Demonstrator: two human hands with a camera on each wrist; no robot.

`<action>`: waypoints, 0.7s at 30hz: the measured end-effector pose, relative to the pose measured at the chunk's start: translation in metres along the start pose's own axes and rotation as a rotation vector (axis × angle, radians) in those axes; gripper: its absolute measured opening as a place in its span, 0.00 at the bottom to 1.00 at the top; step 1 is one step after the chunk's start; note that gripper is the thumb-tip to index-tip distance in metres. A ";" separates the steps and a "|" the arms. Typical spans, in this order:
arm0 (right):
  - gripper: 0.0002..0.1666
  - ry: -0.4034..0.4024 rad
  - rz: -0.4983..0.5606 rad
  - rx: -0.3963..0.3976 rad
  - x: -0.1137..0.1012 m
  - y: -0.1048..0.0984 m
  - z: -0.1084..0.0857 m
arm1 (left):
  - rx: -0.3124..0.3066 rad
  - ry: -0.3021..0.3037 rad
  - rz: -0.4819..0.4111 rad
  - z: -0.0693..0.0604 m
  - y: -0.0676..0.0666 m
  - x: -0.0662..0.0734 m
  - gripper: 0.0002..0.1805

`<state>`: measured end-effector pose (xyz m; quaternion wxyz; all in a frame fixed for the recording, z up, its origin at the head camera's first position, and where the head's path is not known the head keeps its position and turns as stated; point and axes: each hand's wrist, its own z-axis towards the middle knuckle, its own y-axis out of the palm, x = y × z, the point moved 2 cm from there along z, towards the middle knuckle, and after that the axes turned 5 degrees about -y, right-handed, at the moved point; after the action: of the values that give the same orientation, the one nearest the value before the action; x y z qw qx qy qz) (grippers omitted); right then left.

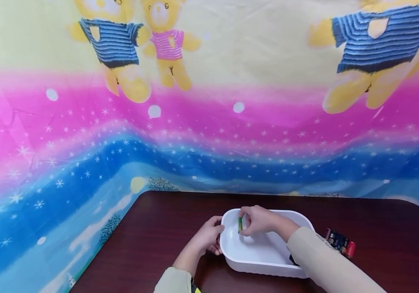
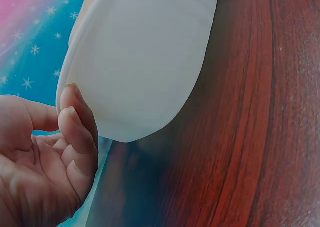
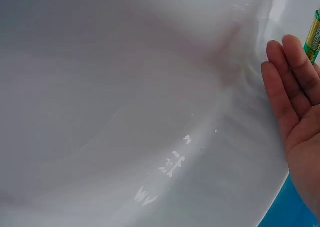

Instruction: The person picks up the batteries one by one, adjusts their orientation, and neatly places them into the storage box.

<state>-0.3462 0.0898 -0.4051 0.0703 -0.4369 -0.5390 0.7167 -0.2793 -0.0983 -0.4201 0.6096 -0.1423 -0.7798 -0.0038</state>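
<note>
In the head view a white basin [image 1: 258, 248] stands on the dark table. The left hand [image 1: 209, 236] grips its left rim, thumb on top and fingers below; the left wrist view shows that hand [image 2: 50, 157] at the basin's wall [image 2: 135, 62]. Over the basin's left part, the right hand [image 1: 260, 221] pinches a green and gold battery [image 1: 240, 225] between thumb and index finger. In the right wrist view the battery [image 3: 313, 39] is partly cut off at the edge, beside the right hand [image 3: 300, 102], whose other fingers are extended.
Several dark batteries [image 1: 335, 240] and a red one [image 1: 350, 250] lie on the table right of the basin, partly behind the right sleeve. A black object [image 1: 293, 260] shows inside the basin near that sleeve. A patterned cloth [image 1: 209, 134] hangs behind the table [image 1: 140, 244].
</note>
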 end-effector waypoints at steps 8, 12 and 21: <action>0.25 -0.047 -0.132 -0.052 -0.005 0.013 0.008 | -0.004 0.005 -0.008 0.001 0.000 0.000 0.19; 0.24 -0.119 -0.261 -0.037 -0.007 0.018 0.011 | -0.008 0.015 -0.012 0.000 0.001 0.001 0.19; 0.26 -0.127 -0.440 -0.035 -0.009 0.024 0.010 | -0.016 0.009 -0.011 0.000 0.003 0.000 0.20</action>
<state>-0.3390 0.0679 -0.4200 0.1831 -0.2639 -0.6370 0.7008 -0.2787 -0.0955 -0.4203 0.6119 -0.1429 -0.7778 -0.0141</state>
